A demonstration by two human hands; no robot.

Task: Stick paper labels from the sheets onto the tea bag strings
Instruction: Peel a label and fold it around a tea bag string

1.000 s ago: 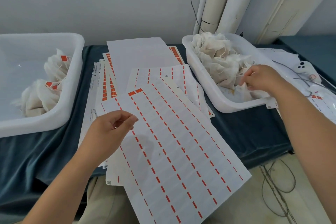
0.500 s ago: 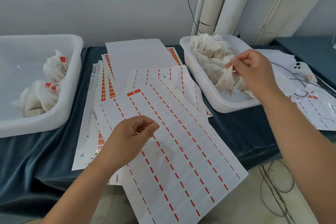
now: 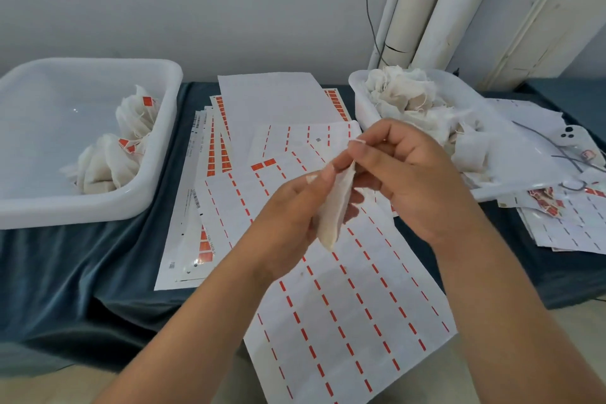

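R hand [image 3: 413, 180] brought tea bag [image 3: 334, 207] from bin to L hand [image 3: 295, 207].

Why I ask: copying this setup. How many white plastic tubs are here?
2. One white plastic tub at left holds orange-tagged tea bags; the other tub, at right, holds untagged tea bags.

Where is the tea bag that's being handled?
Head view, centre: the tea bag is pinched between the left hand and right hand, above the big label sheet.

both hands [image 3: 354, 193] pinching tea bag [image 3: 334, 207], label sheets [image 3: 344, 305]
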